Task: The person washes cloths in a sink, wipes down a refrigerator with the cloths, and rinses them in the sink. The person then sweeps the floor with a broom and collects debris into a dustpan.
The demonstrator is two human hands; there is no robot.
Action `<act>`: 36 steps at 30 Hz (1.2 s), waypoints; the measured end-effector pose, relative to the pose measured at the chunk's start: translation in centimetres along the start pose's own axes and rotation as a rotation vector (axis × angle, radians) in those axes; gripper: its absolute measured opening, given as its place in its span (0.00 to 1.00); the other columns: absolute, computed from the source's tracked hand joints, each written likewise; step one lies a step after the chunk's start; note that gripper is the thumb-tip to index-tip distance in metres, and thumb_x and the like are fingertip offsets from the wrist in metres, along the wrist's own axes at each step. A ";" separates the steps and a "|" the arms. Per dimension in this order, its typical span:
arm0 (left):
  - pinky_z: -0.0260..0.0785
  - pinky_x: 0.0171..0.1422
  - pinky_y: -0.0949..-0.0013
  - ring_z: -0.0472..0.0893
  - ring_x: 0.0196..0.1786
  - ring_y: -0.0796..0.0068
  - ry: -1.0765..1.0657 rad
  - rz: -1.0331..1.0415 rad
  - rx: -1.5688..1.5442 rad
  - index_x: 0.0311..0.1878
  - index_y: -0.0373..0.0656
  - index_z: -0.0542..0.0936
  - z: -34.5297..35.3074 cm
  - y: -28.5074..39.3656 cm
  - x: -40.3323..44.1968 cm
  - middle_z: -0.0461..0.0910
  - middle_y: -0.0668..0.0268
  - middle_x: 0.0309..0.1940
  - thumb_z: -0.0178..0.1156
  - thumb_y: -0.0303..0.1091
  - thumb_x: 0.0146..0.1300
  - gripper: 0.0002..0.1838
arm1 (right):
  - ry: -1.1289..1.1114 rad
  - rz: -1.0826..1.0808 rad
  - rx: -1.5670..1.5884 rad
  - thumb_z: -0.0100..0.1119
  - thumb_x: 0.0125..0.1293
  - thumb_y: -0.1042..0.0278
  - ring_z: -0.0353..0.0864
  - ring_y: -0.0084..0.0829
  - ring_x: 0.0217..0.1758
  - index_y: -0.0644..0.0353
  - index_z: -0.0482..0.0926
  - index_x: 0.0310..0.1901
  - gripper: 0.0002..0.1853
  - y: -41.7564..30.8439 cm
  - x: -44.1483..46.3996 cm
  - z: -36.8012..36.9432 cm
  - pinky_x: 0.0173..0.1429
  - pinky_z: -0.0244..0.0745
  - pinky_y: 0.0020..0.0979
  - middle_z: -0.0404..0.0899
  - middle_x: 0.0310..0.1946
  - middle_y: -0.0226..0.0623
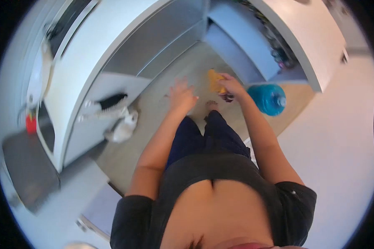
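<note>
My left hand (182, 96) is held out over the floor with its fingers spread and nothing in it. To its right, my right hand (233, 86) is closed around a soft-looking yellow item (215, 81). Blur hides whether that item is a cloth or a packet. Just below the right hand is a small dark, patterned thing (227, 97); I cannot tell whether the hand holds it too. Beside my right wrist, a large blue water jug (266, 99) is on the floor.
A white desk (112, 31) curves around the left and top. Open shelves (241, 39) with small items are at upper right. A white bag-like bundle (124, 128) lies at left, near a grey chair (31, 166). My bare foot (212, 105) is on the floor.
</note>
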State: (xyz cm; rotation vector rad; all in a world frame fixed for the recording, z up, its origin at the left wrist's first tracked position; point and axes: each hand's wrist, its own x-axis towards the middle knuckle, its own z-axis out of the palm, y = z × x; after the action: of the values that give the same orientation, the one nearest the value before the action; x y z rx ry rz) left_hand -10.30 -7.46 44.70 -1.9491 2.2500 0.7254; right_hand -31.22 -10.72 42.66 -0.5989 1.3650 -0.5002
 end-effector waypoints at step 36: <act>0.62 0.37 0.64 0.74 0.35 0.63 0.772 0.373 -0.669 0.28 0.53 0.80 -11.7 -11.6 -75.6 0.74 0.63 0.33 0.53 0.42 0.62 0.10 | -3.019 -1.022 -1.117 0.56 0.60 0.57 0.74 0.32 0.25 0.53 0.80 0.38 0.11 -0.5 -44.4 58.0 0.31 0.68 0.28 0.78 0.26 0.32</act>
State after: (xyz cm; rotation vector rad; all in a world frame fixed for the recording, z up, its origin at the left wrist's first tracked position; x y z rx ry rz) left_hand 17.85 56.07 78.64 -2.4236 3.2126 0.9898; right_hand 19.83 23.73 81.93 2.3118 2.7931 -1.0096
